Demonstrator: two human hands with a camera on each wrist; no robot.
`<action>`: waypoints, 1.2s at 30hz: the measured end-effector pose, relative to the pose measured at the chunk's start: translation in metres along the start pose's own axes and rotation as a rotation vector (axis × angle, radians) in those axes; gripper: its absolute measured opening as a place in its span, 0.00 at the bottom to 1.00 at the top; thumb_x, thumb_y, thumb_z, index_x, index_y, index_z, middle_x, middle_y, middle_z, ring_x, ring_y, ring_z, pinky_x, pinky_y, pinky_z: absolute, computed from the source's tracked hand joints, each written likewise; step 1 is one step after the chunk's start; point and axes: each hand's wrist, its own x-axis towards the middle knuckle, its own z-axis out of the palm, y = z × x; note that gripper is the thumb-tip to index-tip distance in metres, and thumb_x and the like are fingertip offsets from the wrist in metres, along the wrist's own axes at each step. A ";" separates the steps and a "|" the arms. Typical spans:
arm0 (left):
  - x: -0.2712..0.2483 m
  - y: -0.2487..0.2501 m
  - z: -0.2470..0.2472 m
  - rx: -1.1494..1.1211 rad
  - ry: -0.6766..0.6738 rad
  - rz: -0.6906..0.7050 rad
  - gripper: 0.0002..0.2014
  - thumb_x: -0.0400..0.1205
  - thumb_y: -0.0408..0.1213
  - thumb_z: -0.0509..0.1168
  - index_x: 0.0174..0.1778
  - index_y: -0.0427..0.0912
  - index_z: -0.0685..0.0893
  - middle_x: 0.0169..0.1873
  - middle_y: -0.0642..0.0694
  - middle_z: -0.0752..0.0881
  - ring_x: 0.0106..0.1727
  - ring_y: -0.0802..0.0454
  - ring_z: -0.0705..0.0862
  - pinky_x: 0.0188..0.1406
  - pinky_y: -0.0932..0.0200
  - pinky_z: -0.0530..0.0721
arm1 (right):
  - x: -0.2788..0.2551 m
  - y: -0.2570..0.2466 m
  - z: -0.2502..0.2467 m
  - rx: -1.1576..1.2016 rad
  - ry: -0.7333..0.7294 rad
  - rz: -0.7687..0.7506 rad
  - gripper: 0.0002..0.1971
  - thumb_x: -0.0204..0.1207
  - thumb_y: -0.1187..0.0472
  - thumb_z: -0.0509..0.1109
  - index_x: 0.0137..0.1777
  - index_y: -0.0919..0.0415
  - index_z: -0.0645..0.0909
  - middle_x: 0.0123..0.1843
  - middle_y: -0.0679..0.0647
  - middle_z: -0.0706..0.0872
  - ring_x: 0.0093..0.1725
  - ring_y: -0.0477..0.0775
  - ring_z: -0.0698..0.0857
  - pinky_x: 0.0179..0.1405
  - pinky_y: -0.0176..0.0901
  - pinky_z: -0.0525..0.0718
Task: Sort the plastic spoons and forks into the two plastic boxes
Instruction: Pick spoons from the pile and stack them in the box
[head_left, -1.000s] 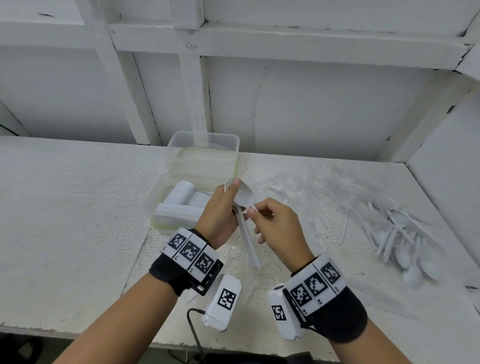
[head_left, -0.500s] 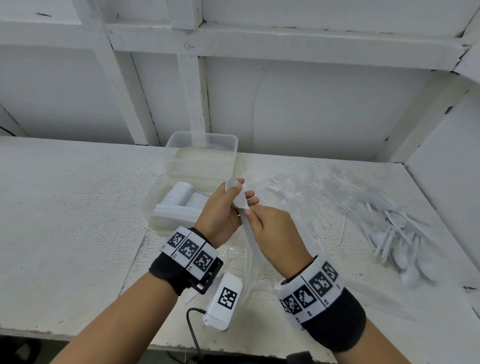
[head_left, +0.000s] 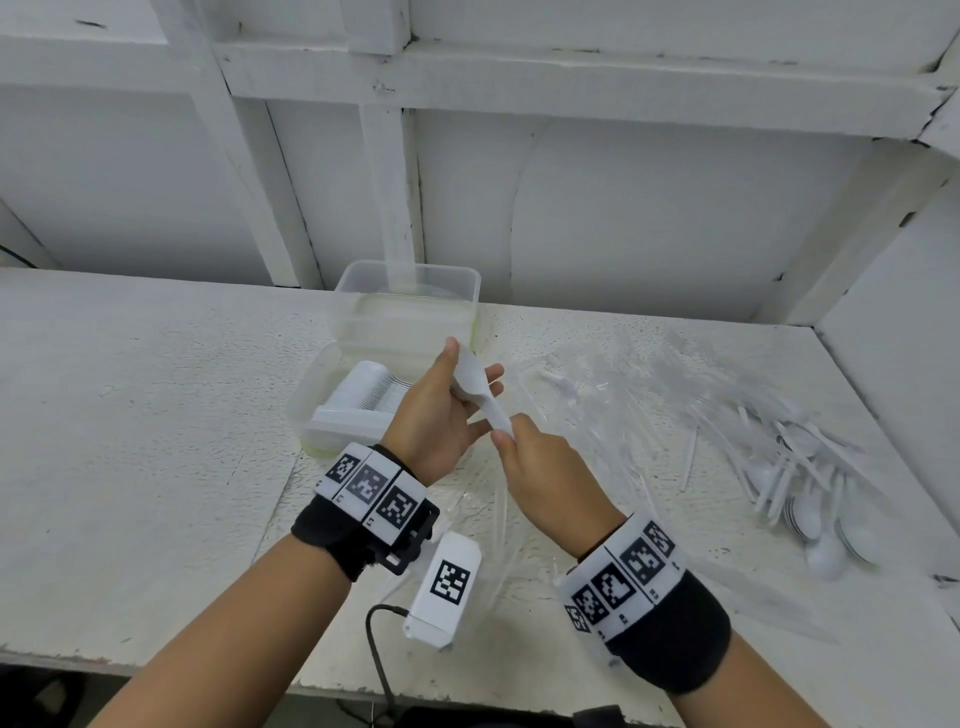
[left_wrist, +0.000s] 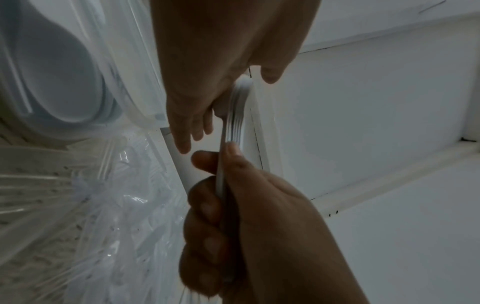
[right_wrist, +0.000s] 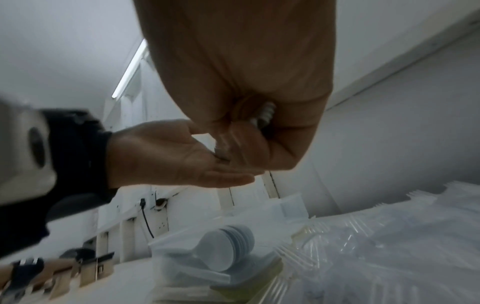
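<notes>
You are holding a nested stack of white plastic spoons (head_left: 475, 387) in the air above the white table (head_left: 130, 441), just right of the near plastic box (head_left: 317, 410). The bowls are resting between the thumb and straightened fingers of your left hand (head_left: 441, 415), which is cradling them from below. Your right hand (head_left: 540, 473) is clamping the handles, with its fingers curled round them and the thumb pressing on top. The left wrist view is showing the spoons' edges (left_wrist: 233, 115) packed tightly together between both hands.

The near plastic box is sitting on the table and is holding a row of stacked white spoons (head_left: 374, 389). The far plastic box (head_left: 410, 296) is standing directly behind it, touching it; its contents cannot be told. A spread of clear plastic forks (head_left: 613, 395) is lying on the table to the right of your hands. Further right, a loose pile of white spoons (head_left: 810, 488) is lying near the side wall.
</notes>
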 end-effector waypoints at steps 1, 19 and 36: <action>0.000 0.001 0.000 0.030 -0.031 -0.008 0.24 0.85 0.55 0.49 0.69 0.44 0.71 0.61 0.42 0.81 0.60 0.51 0.79 0.49 0.54 0.83 | 0.001 0.002 -0.001 0.056 -0.006 0.017 0.14 0.86 0.51 0.48 0.51 0.60 0.69 0.30 0.47 0.72 0.26 0.45 0.70 0.23 0.37 0.65; -0.004 0.018 -0.007 0.609 -0.082 0.155 0.09 0.87 0.34 0.54 0.44 0.39 0.78 0.39 0.44 0.86 0.41 0.51 0.85 0.44 0.59 0.84 | 0.016 -0.004 -0.043 0.150 -0.222 -0.009 0.19 0.85 0.52 0.54 0.53 0.64 0.81 0.45 0.56 0.85 0.48 0.56 0.84 0.51 0.50 0.81; 0.025 0.105 -0.042 1.667 -0.366 0.011 0.11 0.84 0.40 0.60 0.37 0.47 0.81 0.28 0.51 0.79 0.30 0.54 0.75 0.32 0.69 0.73 | 0.094 -0.012 -0.016 -0.411 0.247 -0.701 0.20 0.76 0.51 0.56 0.54 0.63 0.85 0.45 0.59 0.86 0.39 0.61 0.85 0.32 0.48 0.83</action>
